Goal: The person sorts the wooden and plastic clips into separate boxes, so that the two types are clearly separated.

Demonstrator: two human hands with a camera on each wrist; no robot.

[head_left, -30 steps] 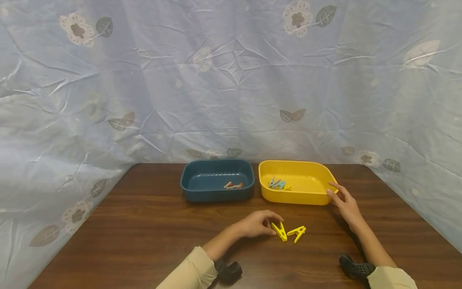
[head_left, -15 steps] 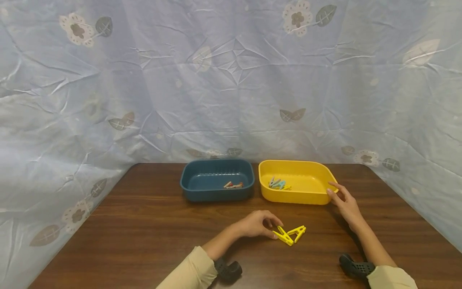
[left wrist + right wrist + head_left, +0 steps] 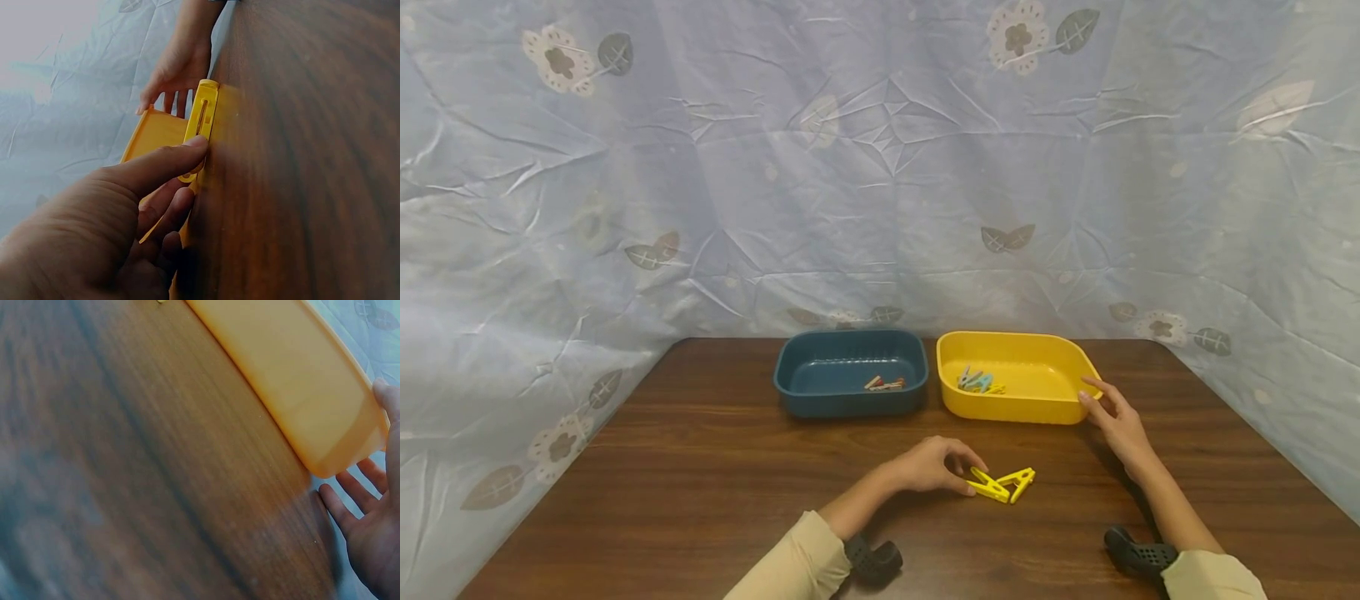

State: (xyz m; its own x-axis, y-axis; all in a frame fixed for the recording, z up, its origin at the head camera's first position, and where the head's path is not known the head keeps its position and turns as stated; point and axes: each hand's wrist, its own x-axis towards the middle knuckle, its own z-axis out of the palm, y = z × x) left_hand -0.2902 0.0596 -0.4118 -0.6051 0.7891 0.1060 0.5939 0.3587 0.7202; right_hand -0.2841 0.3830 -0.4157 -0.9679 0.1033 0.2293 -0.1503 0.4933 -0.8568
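Note:
My left hand [image 3: 931, 465] pinches a yellow clothespin [image 3: 201, 115] low over the table, thumb on one leg. Just right of it in the head view, a second yellow clothespin [image 3: 1021, 479] lies on the wood, so close that the two look as if they touch. At the near right corner of the yellow bin [image 3: 1007, 408], my right hand [image 3: 1123, 429] holds the rim between thumb and index finger. Its other fingers spread beside the end wall in the right wrist view. Several grey, blue and yellow clothespins [image 3: 977, 382] lie in the bin's left part.
Left of the yellow bin stands a dark blue bin [image 3: 850, 406] with a few small wooden clothespins [image 3: 886, 384] in it. Both bins are near the back edge of the brown table [image 3: 700, 483]. Behind hangs a pale flowered cloth [image 3: 880, 208].
The clothespin in my left hand has turned and tilted, its head swinging right towards the second clothespin. My right hand stays on the yellow bin.

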